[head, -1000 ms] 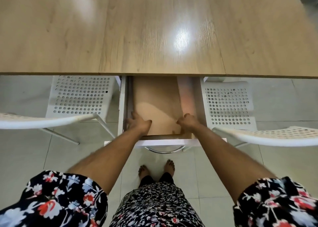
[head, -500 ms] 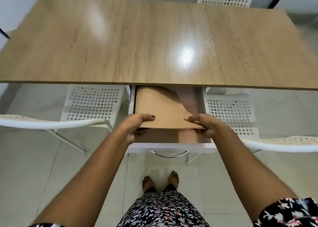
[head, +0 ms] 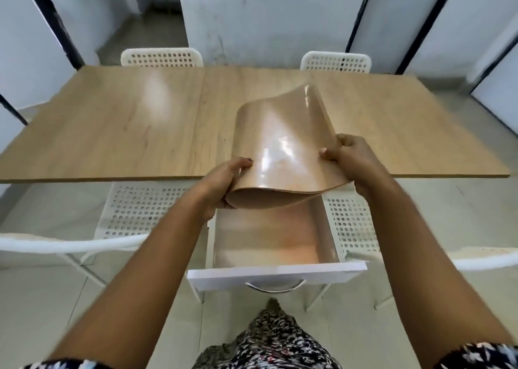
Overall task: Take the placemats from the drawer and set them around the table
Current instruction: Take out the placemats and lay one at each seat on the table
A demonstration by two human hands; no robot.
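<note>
A stack of glossy tan placemats (head: 283,150) is held up over the near edge of the wooden table (head: 126,133), bowed upward with its far edge curling high. My left hand (head: 224,183) grips the stack's near left corner, and my right hand (head: 350,158) grips its right edge. Below them the white drawer (head: 274,275) stands pulled out from under the table. Its inside shows a bare tan bottom, with a metal handle on the front.
White perforated chairs (head: 140,209) (head: 350,223) are tucked under the near side on either side of the drawer. Two more chairs (head: 161,57) (head: 335,62) stand at the far side. Doors and white walls lie beyond. My patterned clothing fills the bottom of the view.
Both hands have lifted the placemat stack out of the drawer and up over the table's near edge. The stack now bends upward. The view has tilted up to show the far chairs and walls.
</note>
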